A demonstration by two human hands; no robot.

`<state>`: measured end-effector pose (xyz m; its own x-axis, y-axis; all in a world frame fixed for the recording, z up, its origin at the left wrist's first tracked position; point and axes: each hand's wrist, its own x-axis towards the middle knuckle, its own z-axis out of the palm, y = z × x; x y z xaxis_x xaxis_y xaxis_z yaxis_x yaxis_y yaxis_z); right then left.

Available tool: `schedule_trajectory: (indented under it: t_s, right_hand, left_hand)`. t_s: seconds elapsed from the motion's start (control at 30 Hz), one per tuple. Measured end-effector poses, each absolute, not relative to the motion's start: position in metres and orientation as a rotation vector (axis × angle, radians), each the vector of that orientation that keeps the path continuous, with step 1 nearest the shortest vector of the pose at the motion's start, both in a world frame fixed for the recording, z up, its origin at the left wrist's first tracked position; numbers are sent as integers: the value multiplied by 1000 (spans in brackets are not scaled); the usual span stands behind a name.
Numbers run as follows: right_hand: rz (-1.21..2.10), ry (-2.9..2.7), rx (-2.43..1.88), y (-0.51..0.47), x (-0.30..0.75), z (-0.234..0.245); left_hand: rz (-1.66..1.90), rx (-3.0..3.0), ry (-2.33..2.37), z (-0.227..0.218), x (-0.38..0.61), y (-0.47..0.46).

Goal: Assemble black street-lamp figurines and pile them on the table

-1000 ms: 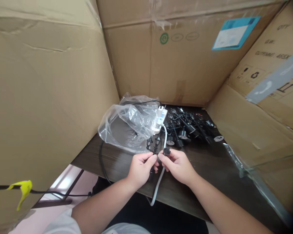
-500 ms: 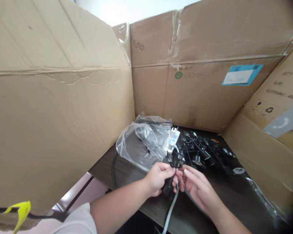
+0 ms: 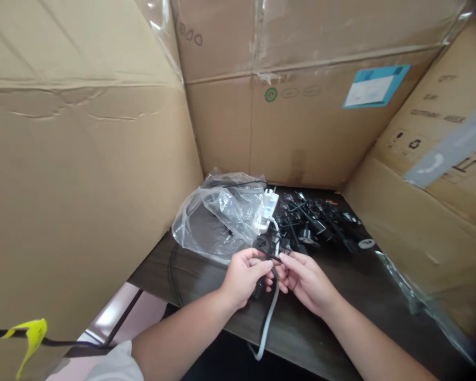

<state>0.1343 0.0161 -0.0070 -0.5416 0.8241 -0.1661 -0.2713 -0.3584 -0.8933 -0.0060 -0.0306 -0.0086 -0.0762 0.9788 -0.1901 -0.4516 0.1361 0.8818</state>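
Note:
Close together over the front of the dark table, both hands are closed on a small black lamp fixture (image 3: 262,243). Its lantern-like ends rise above the fingers and a dark cylinder shows below them. My left hand (image 3: 241,278) grips it between thumb and fingers. My right hand (image 3: 307,280) pinches it from the other side; the fingers partly hide the grip. Behind the hands stands a white power strip (image 3: 270,201), with a pale cable (image 3: 266,330) running past them to the table's front edge. Similar black lamp fixtures (image 3: 317,225) lie in a tangled pile beyond my right hand.
A clear plastic bag (image 3: 218,217) lies crumpled at the back left of the dark table (image 3: 325,344). Tall cardboard walls (image 3: 238,132) enclose the left, back and right sides. A yellow strip (image 3: 34,338) hangs from a dark cord at lower left.
The view has tilted down and shifted right. Both hands stay on the black lamp fixture, which has turned between the fingers; its upper end now leans more to the left.

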Motion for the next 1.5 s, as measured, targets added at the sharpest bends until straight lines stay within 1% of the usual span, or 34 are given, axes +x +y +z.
schedule_trajectory:
  t_s: [0.1,0.17,0.3,0.33,0.4,0.43,0.5,0.6,0.7,0.77,0.8,0.87,0.9,1.0,1.07,1.13,1.27,1.5]
  right_hand:
    - [1771,-1320,-885,13,135,-9]
    - [1489,-1568,-925,10,137,-8]
    - [724,-2035,-813,8,143,-3]
    - [608,-2100,-776,8,144,-2]
    - [529,-2141,-756,8,145,1]
    - [557,-2129,-772,8,145,3]
    - [723,-2049,-825,6,144,6]
    - [1168,-1811,-901,2,141,8]
    - [1646,-1460,-884,1,138,6]
    - [1851,-1287,-836,2,136,3]
    - [1890,-1255,-820,2,136,3]
    - [1801,-1341,-844,1,136,3]
    - [1670,-1441,-872,0,136,4]
    - [1138,-1768,-904,-2,138,8]
    - [964,-1869,-883,-3,138,9]
    - [1034,-1860,-899,-3,138,9]
    - [1369,-1682,-1002,-1,138,10]
    - [1630,-1502,-1062,0,137,11]
  left_hand:
    - [1355,748,1050,-8,-6,-33]
    - [1347,780,1054,-7,-7,-34]
    - [1301,750,998,-8,-8,-36]
    - [1291,729,976,-8,-9,-36]
    - [1286,696,945,-9,-9,-36]
    - [1294,694,941,-10,-9,-37]
    - [1339,728,956,-12,-9,-38]
    - [1427,860,1014,-13,-9,-41]
    - [1456,987,1076,-11,-9,-44]
    - [1462,1026,1100,-9,-9,-45]
    - [1463,1026,1103,-9,-9,-46]
    - [1455,980,1083,-9,-9,-45]
    - [1444,938,1061,-10,-9,-44]
    - [1418,804,998,-12,-8,-43]
    - [1417,767,993,-12,-7,-43]
    - [1418,773,1008,-13,-7,-43]
    - [1408,868,1064,-13,-9,-42]
    - [1346,897,1148,-8,-11,-42]
